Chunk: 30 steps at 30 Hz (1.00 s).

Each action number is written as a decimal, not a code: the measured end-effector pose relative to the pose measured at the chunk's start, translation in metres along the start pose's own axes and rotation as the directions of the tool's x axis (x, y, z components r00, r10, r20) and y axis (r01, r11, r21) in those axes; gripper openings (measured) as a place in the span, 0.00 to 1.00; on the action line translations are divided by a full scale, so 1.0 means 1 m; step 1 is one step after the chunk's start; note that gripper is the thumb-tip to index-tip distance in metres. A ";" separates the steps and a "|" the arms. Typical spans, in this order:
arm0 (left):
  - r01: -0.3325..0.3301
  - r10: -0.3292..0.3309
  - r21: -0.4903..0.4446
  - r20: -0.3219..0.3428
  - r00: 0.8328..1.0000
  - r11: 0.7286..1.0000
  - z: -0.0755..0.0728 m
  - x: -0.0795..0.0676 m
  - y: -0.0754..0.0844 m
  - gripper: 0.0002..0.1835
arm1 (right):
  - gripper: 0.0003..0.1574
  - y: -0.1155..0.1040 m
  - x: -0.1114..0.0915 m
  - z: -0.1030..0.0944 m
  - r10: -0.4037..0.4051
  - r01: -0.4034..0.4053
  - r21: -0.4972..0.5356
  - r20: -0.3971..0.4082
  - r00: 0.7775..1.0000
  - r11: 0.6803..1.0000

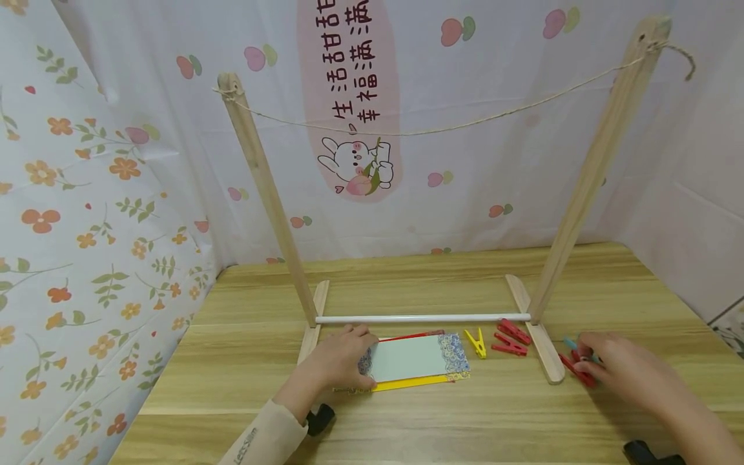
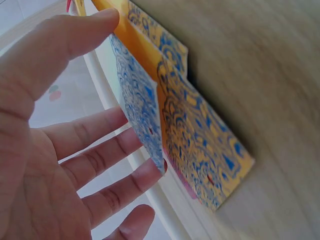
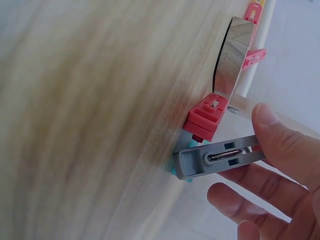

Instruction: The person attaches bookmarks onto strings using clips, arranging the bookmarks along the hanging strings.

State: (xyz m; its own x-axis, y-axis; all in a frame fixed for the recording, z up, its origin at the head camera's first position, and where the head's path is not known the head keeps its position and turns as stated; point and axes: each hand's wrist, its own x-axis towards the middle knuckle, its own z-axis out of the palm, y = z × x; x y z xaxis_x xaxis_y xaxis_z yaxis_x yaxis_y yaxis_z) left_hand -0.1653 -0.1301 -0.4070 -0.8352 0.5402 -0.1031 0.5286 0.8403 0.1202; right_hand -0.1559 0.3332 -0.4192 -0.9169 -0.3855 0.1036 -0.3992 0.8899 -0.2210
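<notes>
My left hand (image 1: 347,361) holds a pale green card (image 1: 407,359) with blue patterned ends by its long edges, thumb on the near one. In the left wrist view this card's blue patterned end (image 2: 137,102) is tilted up from a yellow card (image 2: 200,145) beneath. A red edge shows under the stack in the head view. My right hand (image 1: 624,368), right of the wooden stand, pinches a grey clothespin (image 3: 217,157) between thumb and fingers. Beside and behind it in the right wrist view are a red clothespin (image 3: 206,117) and a teal one (image 3: 181,172), partly hidden.
Two wooden posts (image 1: 270,200) carry a sagging string (image 1: 407,134) and are joined low down by a white rod (image 1: 418,318). A yellow clothespin (image 1: 476,343) and red clothespins (image 1: 510,345) lie between the cards and the right foot (image 1: 543,352). Patterned cloth (image 1: 465,194) hangs behind.
</notes>
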 end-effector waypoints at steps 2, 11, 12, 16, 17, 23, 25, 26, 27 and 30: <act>0.001 -0.001 -0.013 -0.004 1.000 1.000 -0.001 -0.001 -0.001 0.38 | 0.14 0.001 0.001 0.000 0.004 -0.004 -0.003 -0.016 1.000 1.000; 0.005 -0.005 -0.001 0.002 1.000 1.000 0.000 -0.004 -0.004 0.42 | 0.20 0.002 0.006 0.002 0.013 -0.011 0.035 -0.054 0.998 0.999; 0.007 -0.007 0.004 0.005 1.000 1.000 0.000 -0.005 -0.004 0.41 | 0.19 0.002 0.006 0.003 0.004 -0.002 0.037 -0.069 0.998 0.999; -0.003 0.003 -0.004 -0.005 1.000 1.000 -0.001 -0.006 -0.006 0.33 | 0.19 -0.001 0.006 0.006 -0.038 0.042 0.027 -0.128 0.991 0.999; -0.012 0.012 -0.013 -0.013 1.000 1.000 -0.001 -0.007 -0.006 0.30 | 0.19 -0.002 0.006 0.007 -0.049 0.053 0.028 -0.141 0.989 0.998; -0.033 0.027 -0.104 -0.060 0.998 0.994 -0.005 -0.010 -0.009 0.09 | 0.22 -0.007 0.007 0.008 -0.083 0.090 0.036 -0.161 0.984 0.995; -0.034 0.025 -0.138 -0.066 0.997 0.990 -0.006 -0.010 -0.011 0.05 | 0.24 -0.008 0.008 0.007 -0.069 0.076 0.040 -0.150 0.986 0.996; -0.035 0.025 -0.154 -0.066 0.998 0.987 -0.006 -0.011 -0.012 0.04 | 0.25 -0.009 0.008 0.007 -0.057 0.064 0.049 -0.140 0.989 0.997; -0.040 0.029 -0.171 -0.068 0.997 0.984 -0.007 -0.011 -0.013 0.03 | 0.26 -0.010 0.009 0.006 -0.045 0.053 0.053 -0.135 0.990 0.997; -0.062 0.046 -0.223 -0.078 0.996 0.973 -0.008 -0.012 -0.014 0.03 | 0.25 -0.012 0.009 0.005 -0.037 0.047 0.060 -0.156 0.987 0.997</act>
State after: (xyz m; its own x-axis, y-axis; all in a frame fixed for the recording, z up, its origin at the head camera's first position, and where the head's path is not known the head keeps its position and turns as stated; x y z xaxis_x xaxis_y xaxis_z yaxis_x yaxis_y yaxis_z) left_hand -0.1642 -0.1488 -0.3994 -0.8195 0.5727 -0.0196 0.5324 0.7736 0.3438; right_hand -0.1595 0.3173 -0.4204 -0.8892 -0.3751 0.2621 -0.4412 0.8545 -0.2740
